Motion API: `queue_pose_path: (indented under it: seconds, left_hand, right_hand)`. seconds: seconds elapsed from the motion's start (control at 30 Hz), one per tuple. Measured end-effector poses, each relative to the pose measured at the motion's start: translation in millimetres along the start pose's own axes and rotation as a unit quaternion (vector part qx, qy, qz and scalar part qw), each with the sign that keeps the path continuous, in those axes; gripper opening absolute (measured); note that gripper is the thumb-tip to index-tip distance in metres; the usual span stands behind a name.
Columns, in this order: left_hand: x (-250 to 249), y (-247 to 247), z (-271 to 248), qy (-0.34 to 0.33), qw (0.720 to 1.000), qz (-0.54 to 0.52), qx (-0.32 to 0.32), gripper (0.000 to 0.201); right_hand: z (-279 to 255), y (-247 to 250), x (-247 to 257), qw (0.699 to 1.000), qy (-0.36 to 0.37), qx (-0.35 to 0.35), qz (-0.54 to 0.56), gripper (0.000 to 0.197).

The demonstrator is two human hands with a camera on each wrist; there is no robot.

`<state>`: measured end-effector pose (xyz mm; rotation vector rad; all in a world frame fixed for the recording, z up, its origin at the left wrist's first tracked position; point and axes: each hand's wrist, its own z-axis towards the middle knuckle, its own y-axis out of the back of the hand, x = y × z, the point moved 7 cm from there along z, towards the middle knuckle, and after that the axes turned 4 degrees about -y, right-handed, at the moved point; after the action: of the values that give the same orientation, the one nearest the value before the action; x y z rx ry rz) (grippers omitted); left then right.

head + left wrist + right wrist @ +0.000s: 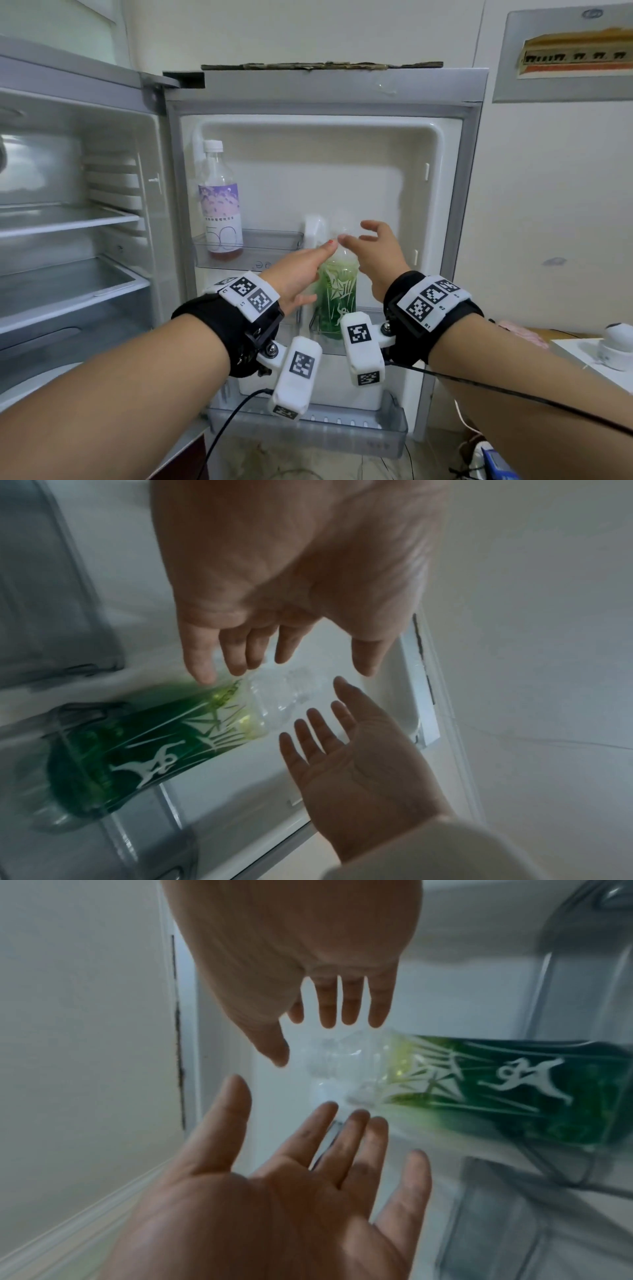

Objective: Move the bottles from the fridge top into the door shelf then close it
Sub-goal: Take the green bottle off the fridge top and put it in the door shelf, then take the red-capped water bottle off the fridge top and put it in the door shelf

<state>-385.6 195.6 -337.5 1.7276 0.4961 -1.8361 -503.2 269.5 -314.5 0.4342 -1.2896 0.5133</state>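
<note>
A green-labelled bottle (337, 291) (137, 750) (514, 1085) stands upright in the middle shelf (320, 330) of the open fridge door. My left hand (308, 263) (291, 601) (274, 1191) is open at the left of its clear neck. My right hand (370, 246) (342, 764) (308, 961) is open at the right of the neck. The fingers of both are spread and hold nothing; whether a fingertip touches the neck I cannot tell. A purple-labelled bottle (221, 205) with a white cap stands in the upper door shelf (270, 255).
The fridge compartment (68, 219) lies open at the left, with glass shelves and a metal pot (41, 168). A cardboard sheet (322, 65) lies on the fridge top. The bottom door shelf (308, 428) sits below my wrists. A white device (613, 346) is on a surface at the right.
</note>
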Motion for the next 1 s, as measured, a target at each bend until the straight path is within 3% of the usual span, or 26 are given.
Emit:
queue_pose_path:
  seconds: [0.1, 0.2, 0.3, 0.43, 0.6, 1.0]
  left_hand:
    - [-29, 20, -9, -0.058, 0.997, -0.009, -0.06, 0.038]
    - [-62, 51, -25, -0.114, 0.986, -0.012, -0.119, 0.023]
    - [-90, 84, -44, -0.148, 0.978, -0.001, -0.147, 0.016]
    - [-117, 136, -69, -0.183, 0.965, 0.015, -0.187, 0.022]
    - [-149, 204, -100, -0.217, 0.943, 0.037, -0.25, 0.013]
    - [-233, 372, -173, -0.281, 0.869, 0.111, -0.391, 0.018]
  right_hand:
    - [-11, -9, 33, 0.999, 0.038, -0.011, 0.025, 0.028]
    - [-24, -36, 63, 0.996, 0.044, 0.054, 0.049, 0.004]
    - [-36, -73, 89, 0.988, 0.048, 0.136, 0.059, 0.009]
    - [-54, -131, 119, 0.964, 0.059, 0.255, 0.054, 0.013]
    - [-72, -207, 159, 0.931, 0.081, 0.345, 0.088, 0.014]
    - [-101, -352, 247, 0.887, 0.081, 0.414, 0.189, 0.017]
